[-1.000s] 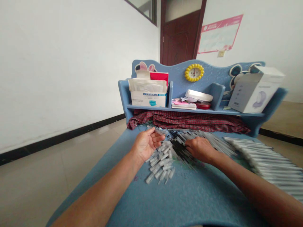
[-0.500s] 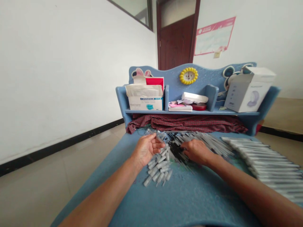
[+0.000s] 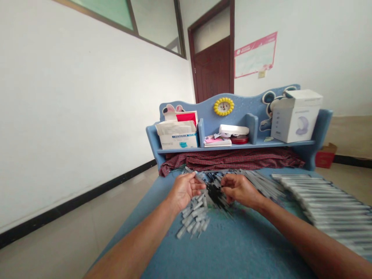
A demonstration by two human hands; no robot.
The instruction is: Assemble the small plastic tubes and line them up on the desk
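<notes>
A rod [image 3: 195,174] is gripped by the left hand [image 3: 184,190]; the right hand [image 3: 240,190] is pinched closed on something unclear. Loose caps [image 3: 193,217] (heaped just below) could scatter across the desk [image 3: 232,248] if brushed.

On the counter [image 3: 232,248], short plastic tubes [image 3: 192,217] are heaped at the near left, loose thin rods [image 3: 255,180] are spread to their far right, and a row of rods [image 3: 328,209] is laid at the right. Behind them, a checked cloth [image 3: 229,161] is tucked beneath a shelf [image 3: 232,146], on which a mask box [image 3: 177,141] is set left and a carton [image 3: 295,122] right.
</notes>
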